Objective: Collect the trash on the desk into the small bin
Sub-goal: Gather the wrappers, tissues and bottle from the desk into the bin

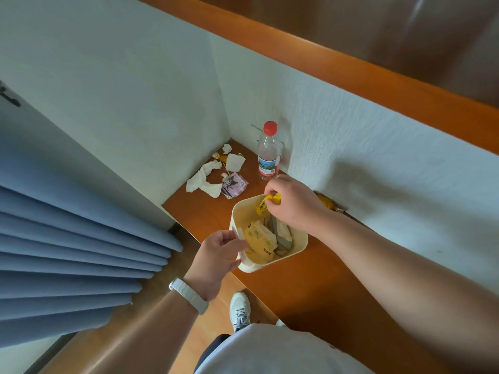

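A small cream bin [298,245] stands at the desk's front edge with paper wrappers inside. My left hand [216,255] grips the bin's near-left rim. Over the bin's far rim, my right hand [293,202] pinches a yellow wrapper [266,203] that hangs into the opening. In the desk's far corner lie crumpled white tissues [205,179], a white paper scrap [235,161], a purple cartoon packet [233,184] and a small yellow candy wrapper [222,157]. Another yellow wrapper [328,202] lies against the wall behind my right wrist.
A clear plastic bottle [268,155] with a red cap stands upright by the back wall. White walls enclose the wooden desk [324,279] on two sides. A blue curtain [67,238] hangs at the left. My shoe [239,309] is on the floor below.
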The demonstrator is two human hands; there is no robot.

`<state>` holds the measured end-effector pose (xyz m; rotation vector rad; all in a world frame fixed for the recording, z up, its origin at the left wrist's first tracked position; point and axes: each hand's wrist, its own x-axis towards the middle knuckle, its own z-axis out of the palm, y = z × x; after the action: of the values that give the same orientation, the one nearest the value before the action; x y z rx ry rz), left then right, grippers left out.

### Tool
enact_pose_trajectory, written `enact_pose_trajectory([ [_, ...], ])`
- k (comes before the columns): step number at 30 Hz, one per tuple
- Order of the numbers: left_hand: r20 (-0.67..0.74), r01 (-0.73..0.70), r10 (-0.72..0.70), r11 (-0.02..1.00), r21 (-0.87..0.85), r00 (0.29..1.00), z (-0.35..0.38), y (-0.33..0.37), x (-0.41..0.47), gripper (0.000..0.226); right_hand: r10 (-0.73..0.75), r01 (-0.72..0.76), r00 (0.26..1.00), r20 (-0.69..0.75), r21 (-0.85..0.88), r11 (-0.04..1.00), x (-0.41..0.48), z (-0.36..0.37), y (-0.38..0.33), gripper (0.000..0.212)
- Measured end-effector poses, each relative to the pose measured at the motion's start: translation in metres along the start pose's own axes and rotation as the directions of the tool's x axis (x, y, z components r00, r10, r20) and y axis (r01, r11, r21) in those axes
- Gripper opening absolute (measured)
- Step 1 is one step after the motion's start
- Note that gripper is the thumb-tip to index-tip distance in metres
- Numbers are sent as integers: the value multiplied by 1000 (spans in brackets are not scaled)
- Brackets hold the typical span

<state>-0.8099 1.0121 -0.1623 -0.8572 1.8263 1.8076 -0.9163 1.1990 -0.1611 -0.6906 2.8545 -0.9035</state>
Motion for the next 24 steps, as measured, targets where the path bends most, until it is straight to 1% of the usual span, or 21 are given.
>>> enact_pose_trajectory([
  [4, -12, 15, -15, 1000, 1, 1000, -1, 1, 4, 18, 13, -12, 999, -31, 37, 999, -1, 0, 10, 14],
  [7, -29, 14, -14, 1000, 9, 999, -1, 1, 8, 17, 90, -79, 992, -94, 114, 990, -8, -6, 26, 10],
  [9, -29, 10, -10, 1000, 4, 1000, 1, 2, 11, 17, 162, -148, 980, -117, 121, 982, -13, -10, 41, 7],
  [11, -28, 14, -14, 1000, -7, 999, 2, 4, 13, 17, 252, -244, 961, -113, 80, 966, -18, -10, 61, 8],
  [13, -34, 22, -22, 1000, -6, 999, 3, 5, 15, 17, 381, -384, 922, -73, -23, 923, -20, -5, 82, 16],
  [15, -39, 27, -27, 1000, 4, 999, 4, 6, 16, 17, 476, -474, 879, -16, -128, 871, -22, 4, 104, 26],
  [18, -52, 31, -30, 1000, 5, 998, 4, 9, 18, 16, 512, -498, 858, 28, -192, 846, -26, 20, 130, 33],
  [21, -63, 30, -29, 1000, 10, 998, 4, 13, 20, 16, 554, -521, 830, 72, -255, 814, -28, 34, 144, 46],
  [22, -69, 27, -26, 999, 20, 997, 3, 14, 20, 16, 574, -535, 815, 82, -276, 799, -27, 39, 146, 48],
  [24, -82, 21, -19, 999, 27, 996, 2, 17, 21, 16, 587, -545, 808, 57, -306, 781, -26, 48, 148, 45],
])
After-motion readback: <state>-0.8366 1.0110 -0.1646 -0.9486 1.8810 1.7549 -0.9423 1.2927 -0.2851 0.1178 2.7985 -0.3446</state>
